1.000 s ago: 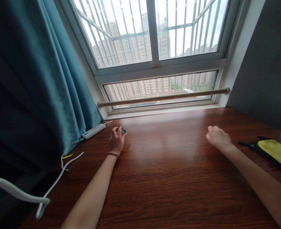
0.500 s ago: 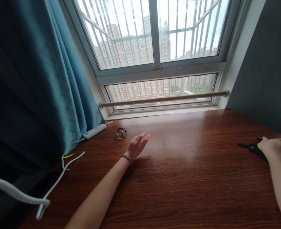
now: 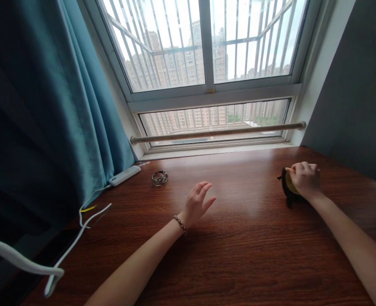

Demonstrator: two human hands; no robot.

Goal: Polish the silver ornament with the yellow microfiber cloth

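On the right of the wooden desk (image 3: pixel 238 238), the right hand (image 3: pixel 305 180) has its fingers closed around a bunched yellow-and-black cloth (image 3: pixel 289 189) (it rests on the wood), while the left hand (image 3: pixel 196 205) hovers mid-desk, fingers loosely spread.

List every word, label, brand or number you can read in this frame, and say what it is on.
No readable text anywhere.
White device beside the curtain: any marking is too small to read.
Yellow-and-black cloth gripped in the right hand: no print visible.
Metal ring: no lettering visible.
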